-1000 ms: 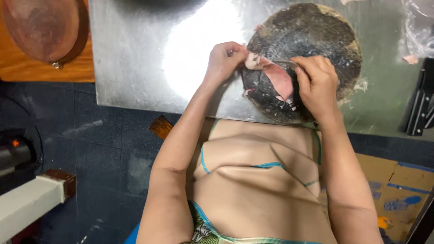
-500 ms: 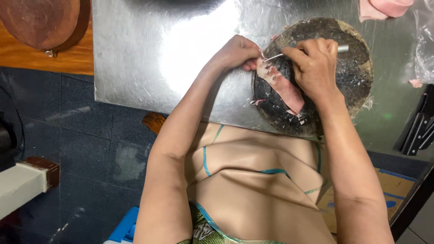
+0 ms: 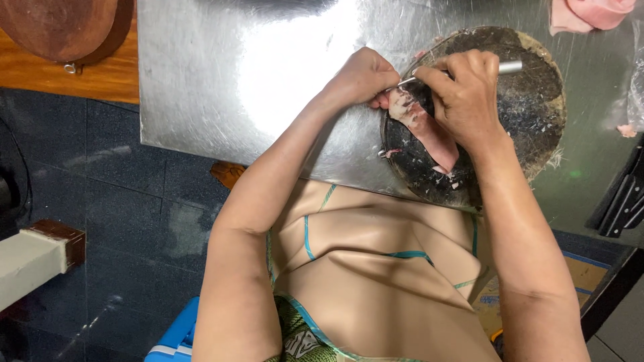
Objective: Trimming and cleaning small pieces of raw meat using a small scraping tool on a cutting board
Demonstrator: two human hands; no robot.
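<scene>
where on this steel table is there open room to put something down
The steel table lies bare left of the left hand, between the wooden counter and the round chopping block. It is crowded on the block, where both hands work the meat strip with a knife, and at the far right by more meat.

Steel tabletop (image 3: 235,80), brown wooden board (image 3: 57,27), pink meat pieces (image 3: 590,13), blue box (image 3: 176,335)

On the round dark chopping block (image 3: 530,114), which sits on the shiny steel tabletop (image 3: 221,100), the left hand (image 3: 362,77) pinches the upper end of a pink strip of raw meat (image 3: 429,131). The right hand (image 3: 463,94) grips a metal-handled knife (image 3: 506,67), blade tip at the meat beside the left fingers.
</scene>
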